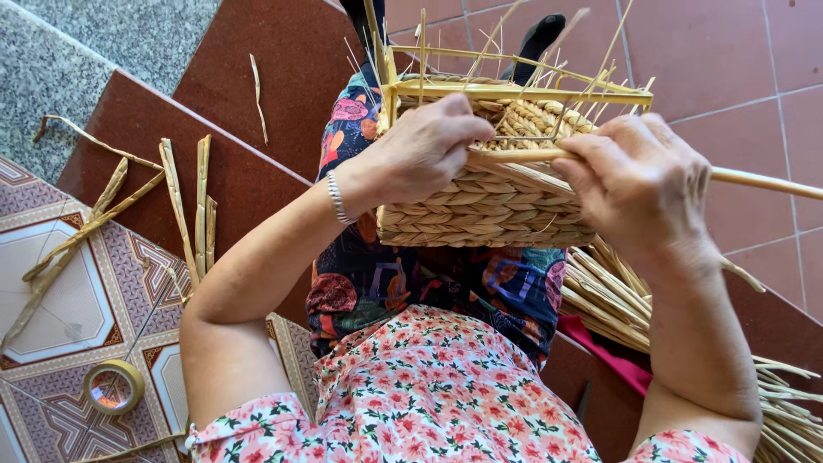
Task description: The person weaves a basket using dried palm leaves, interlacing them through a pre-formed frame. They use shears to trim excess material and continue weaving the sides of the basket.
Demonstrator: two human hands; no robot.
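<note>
While the woven basket (484, 201) rests on the lap, mouth tilted away from the wearer, its long axis runs left to right. Left hand (424, 150): fingers curled over the near rim, steadying. Right hand (639, 184): fingers closed round a pale reed strand (754, 180) lying along that rim, tail pointing right. Advice: keep the strand taut and flat against the rim while tucking.

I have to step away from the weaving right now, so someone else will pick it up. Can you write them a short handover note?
Left hand: closed on the rim of the woven basket, which rests on the lap.
Right hand: gripping a long straw strand laid across the basket top.
Done: side walls are plaited.
Left: rim unfinished, with loose stalks sticking up.
Spare straw bundle lies at the right; tape roll on the floor at left.
</note>
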